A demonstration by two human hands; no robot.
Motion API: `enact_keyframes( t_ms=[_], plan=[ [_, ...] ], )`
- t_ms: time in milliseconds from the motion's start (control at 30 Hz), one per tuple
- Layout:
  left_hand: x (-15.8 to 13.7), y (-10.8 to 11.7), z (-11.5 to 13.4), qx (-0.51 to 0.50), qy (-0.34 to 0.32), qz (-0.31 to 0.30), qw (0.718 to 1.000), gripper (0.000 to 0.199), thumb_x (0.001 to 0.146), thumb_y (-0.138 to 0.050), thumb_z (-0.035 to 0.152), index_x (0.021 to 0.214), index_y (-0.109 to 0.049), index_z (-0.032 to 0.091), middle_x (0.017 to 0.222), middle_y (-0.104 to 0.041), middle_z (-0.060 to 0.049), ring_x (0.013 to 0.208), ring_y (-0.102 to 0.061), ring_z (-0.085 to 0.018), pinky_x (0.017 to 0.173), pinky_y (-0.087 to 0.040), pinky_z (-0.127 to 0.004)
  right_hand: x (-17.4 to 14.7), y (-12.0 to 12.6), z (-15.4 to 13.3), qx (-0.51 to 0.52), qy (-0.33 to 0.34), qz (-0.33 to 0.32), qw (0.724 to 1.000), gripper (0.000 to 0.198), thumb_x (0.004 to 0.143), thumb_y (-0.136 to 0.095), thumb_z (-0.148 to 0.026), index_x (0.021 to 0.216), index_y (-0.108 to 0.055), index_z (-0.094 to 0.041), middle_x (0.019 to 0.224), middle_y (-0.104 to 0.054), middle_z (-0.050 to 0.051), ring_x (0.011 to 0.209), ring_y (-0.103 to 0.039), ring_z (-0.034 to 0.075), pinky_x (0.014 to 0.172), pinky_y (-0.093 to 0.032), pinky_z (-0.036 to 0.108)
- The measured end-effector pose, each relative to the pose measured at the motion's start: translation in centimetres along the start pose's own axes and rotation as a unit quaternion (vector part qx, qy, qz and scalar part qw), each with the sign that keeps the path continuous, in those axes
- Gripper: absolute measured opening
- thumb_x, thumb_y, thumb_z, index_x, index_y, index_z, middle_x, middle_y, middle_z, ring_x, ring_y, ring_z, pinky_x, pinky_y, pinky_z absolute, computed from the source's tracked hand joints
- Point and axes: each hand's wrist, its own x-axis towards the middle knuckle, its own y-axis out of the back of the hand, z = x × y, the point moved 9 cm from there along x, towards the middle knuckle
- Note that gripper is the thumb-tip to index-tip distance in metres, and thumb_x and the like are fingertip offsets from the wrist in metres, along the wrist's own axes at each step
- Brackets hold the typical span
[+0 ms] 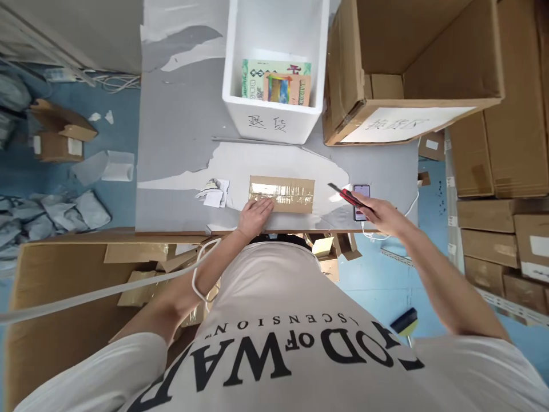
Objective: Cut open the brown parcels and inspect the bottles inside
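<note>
A small cardboard box (295, 191) with shiny tape across its top lies near the table's front edge. My left hand (256, 216) rests on its left end, fingers stretched out over the tape. To the right of the box, my right hand (381, 214) is closed around a red and black utility knife (349, 197). Its blade is out and points left toward the box, apart from it. Partly under my right hand and the knife, a phone (362, 192) with a lit screen lies on the table.
Crumpled paper (215, 193) lies left of the box. Behind stand a white foam bin (274, 120) holding colourful flat packages and a large open carton (343, 74). Below the table's left front is another big carton (64, 286). Stacked boxes (489, 214) line the right side.
</note>
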Motion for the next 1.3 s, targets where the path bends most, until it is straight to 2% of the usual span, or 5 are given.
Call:
enact_keyframes(
  t_ms=[133, 267, 367, 633, 1300],
  plan=[
    [2.7, 2.0, 0.6, 0.055, 0.028, -0.031, 0.998, 0.054, 0.088, -0.057, 0.046, 0.136, -0.055, 0.021, 0.133, -0.060, -0.018, 0.122, -0.057, -0.034, 0.112, -0.023, -0.058, -2.6, -7.4, 2.7, 0.324, -0.188, 0.017, 0.927, 0.068, 0.093, -0.049, -0.047, 0.154, -0.027, -0.027, 0.097, -0.067, 0.008, 0.053, -0.053, 0.011, 0.043, -0.045, 0.027],
    [6.5, 2.1, 1.0, 0.085, 0.027, -0.079, 0.993, 0.113, 0.062, -0.071, 0.070, 0.152, -0.031, 0.015, 0.155, -0.030, -0.025, 0.144, -0.020, -0.048, 0.113, -0.005, -0.065, -2.2, -13.1, 1.5, 0.479, -0.197, 0.068, 0.853, 0.079, 0.085, -0.059, -0.054, 0.153, -0.029, -0.027, 0.090, -0.064, 0.003, 0.050, -0.051, 0.007, 0.042, -0.045, 0.024],
    [7.8, 0.7, 0.8, 0.092, 0.018, -0.131, 0.987, 0.126, 0.056, -0.069, 0.076, 0.154, -0.023, 0.012, 0.157, -0.025, -0.025, 0.144, -0.015, -0.050, 0.113, 0.000, -0.066, -1.8, -14.4, 0.7, 0.519, -0.185, 0.064, 0.832, 0.083, 0.082, -0.063, -0.056, 0.152, -0.031, -0.027, 0.089, -0.063, 0.002, 0.051, -0.052, 0.007, 0.041, -0.044, 0.022],
    [7.9, 0.4, 0.4, 0.077, 0.016, -0.117, 0.990, 0.121, 0.056, -0.073, 0.070, 0.153, -0.026, 0.014, 0.150, -0.037, -0.024, 0.135, -0.034, -0.047, 0.113, -0.005, -0.066, -2.2, -13.5, 0.6, 0.502, -0.168, 0.029, 0.848, 0.076, 0.084, -0.062, -0.052, 0.151, -0.036, -0.026, 0.085, -0.063, 0.001, 0.049, -0.046, 0.006, 0.039, -0.040, 0.020],
    [8.1, 0.1, -0.2, 0.081, 0.004, -0.131, 0.988, 0.116, 0.058, -0.071, 0.069, 0.152, -0.029, 0.017, 0.153, -0.035, -0.020, 0.132, -0.037, -0.045, 0.112, -0.013, -0.059, -6.0, -15.4, 1.9, 0.480, -0.163, -0.140, 0.850, 0.065, 0.086, -0.062, -0.045, 0.146, -0.043, -0.030, 0.076, -0.063, -0.001, 0.046, -0.049, 0.007, 0.037, -0.039, 0.020]
  ],
)
